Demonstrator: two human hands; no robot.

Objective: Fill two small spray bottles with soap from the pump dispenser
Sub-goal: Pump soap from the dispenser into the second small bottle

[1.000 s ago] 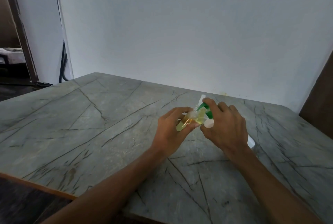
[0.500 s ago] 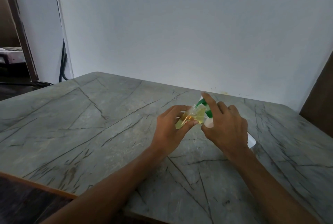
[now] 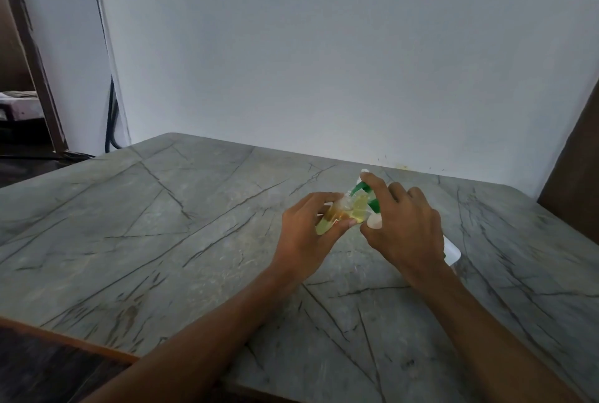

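Just behind veined grey table (image 3: 155, 240) stands white wall (image 3: 291, 62).

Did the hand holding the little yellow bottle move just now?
No. The left hand, gripping the small bottle, sits over the same spot on the veined table as before.

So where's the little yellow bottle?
In the head view, at the middle of the table, the left hand holds the small spray bottle against the pump dispenser in the right hand.

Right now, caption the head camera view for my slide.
Left hand holds a small yellowish bottle at the pump dispenser gripped by the right hand, over a veined table.
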